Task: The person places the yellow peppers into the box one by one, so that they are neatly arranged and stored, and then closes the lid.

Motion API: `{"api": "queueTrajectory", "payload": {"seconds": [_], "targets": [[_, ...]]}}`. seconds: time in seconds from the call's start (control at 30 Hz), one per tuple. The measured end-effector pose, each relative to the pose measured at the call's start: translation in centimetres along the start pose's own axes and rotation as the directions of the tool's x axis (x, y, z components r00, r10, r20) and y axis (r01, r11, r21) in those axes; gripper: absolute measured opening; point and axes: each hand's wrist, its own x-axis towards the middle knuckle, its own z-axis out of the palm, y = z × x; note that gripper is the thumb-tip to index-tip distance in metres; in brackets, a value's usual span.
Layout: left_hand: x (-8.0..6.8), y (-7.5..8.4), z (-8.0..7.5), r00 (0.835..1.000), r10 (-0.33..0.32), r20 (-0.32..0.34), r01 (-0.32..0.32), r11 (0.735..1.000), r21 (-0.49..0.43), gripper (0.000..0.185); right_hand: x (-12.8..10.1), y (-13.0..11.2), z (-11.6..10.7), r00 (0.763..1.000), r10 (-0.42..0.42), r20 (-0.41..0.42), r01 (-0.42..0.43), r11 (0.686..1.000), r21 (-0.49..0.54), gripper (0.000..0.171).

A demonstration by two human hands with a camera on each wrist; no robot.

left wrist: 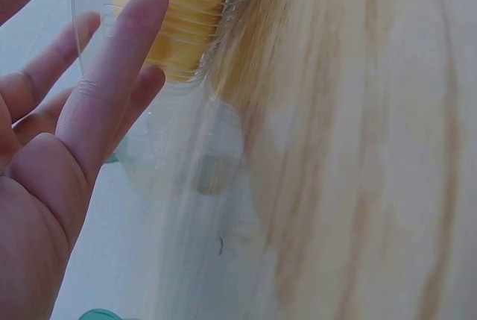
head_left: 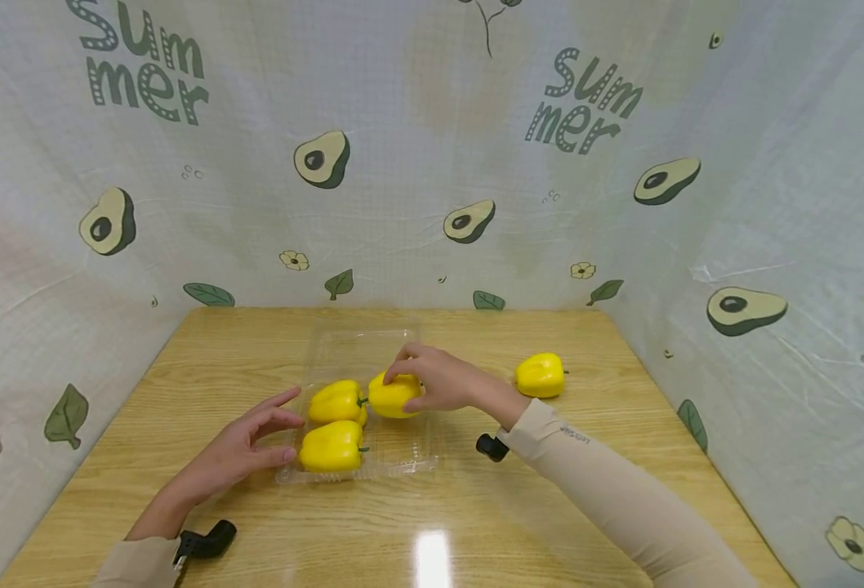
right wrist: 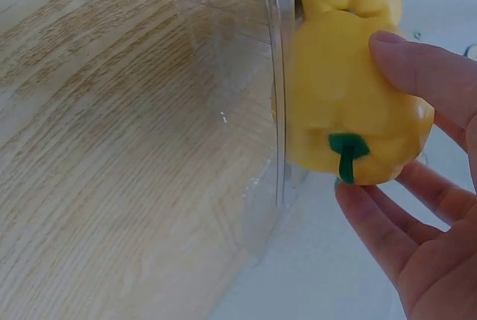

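Observation:
A clear plastic clamshell box (head_left: pixel 395 467) lies with its lid folded back on the table. Inside, along its left side, are yellow bell peppers, one nearer me (head_left: pixel 331 447) and one behind it (head_left: pixel 335 402). My right hand (head_left: pixel 443 380) grips another yellow bell pepper (right wrist: pixel 343 96) at the back right of the box, thumb on one side and fingers on the other; its green stem points right in the head view. My left hand (head_left: pixel 244 441) is beside the box's left wall, fingers spread and loosely bent; whether they touch the plastic I cannot tell.
One more yellow bell pepper (head_left: pixel 541 376) lies on the wooden table (head_left: pixel 550 506) to the right of the box. A white curtain (head_left: pixel 403 98) printed with avocados hangs around the back and sides of the table.

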Motion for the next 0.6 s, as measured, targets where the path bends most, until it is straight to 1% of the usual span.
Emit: {"api": "queueTrajectory", "payload": {"seconds": [0.37,0.6], "targets": [[0.0,0.0,0.0,1.0,0.002,-0.002,-0.002,1.0,0.005,0.038,0.1,0.2,1.0,0.999,0.036,0.01,-0.036,0.999,0.024,0.044],[0.0,-0.1,0.0,1.0,0.005,0.001,-0.005,1.0,-0.007,0.039,0.2,0.6,1.5,1.0,0.022,-0.001,-0.022,0.999,0.04,0.044]]}}
